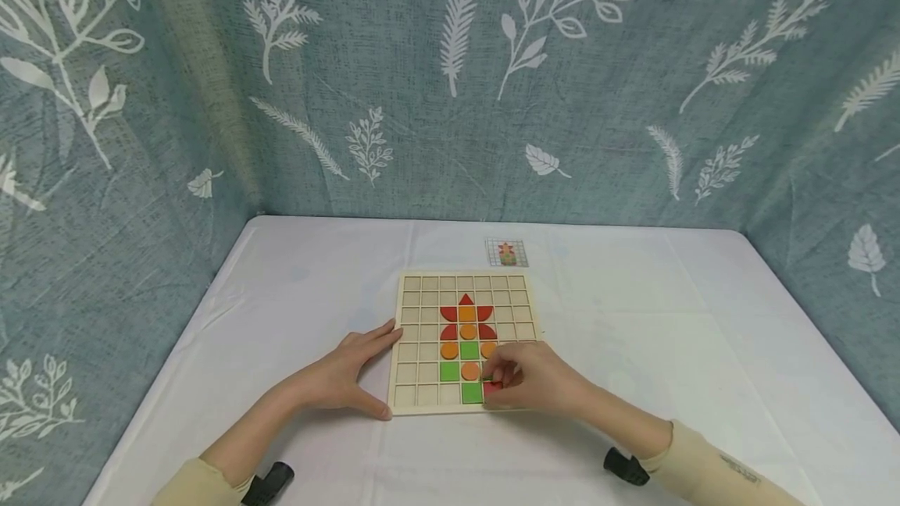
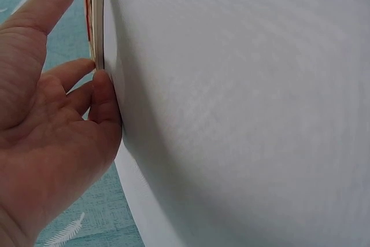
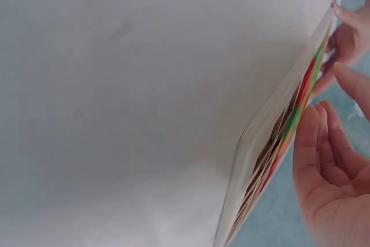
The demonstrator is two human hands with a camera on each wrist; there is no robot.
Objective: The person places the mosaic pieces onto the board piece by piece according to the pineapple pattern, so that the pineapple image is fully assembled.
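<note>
A wooden grid board (image 1: 429, 286) lies on the table, holding red, orange and green flat pieces in its cells. My left hand (image 1: 344, 375) spreads thumb and fingers along the board's left edge, touching it; the left wrist view shows the same hand (image 2: 55, 137) against the rim. Over the board's lower right is my right hand (image 1: 537, 379), its fingertips at a red piece (image 1: 492, 388) beside a green square (image 1: 472, 393) in the bottom row. In the right wrist view, this hand's thumb and fingers stand apart, with no piece visible between them.
Behind the board lies a small card (image 1: 506, 253) printed with a coloured grid pattern. A white cloth (image 1: 633, 311) covers the table, and leaf-patterned teal curtains (image 1: 422, 123) hang behind and at both sides.
</note>
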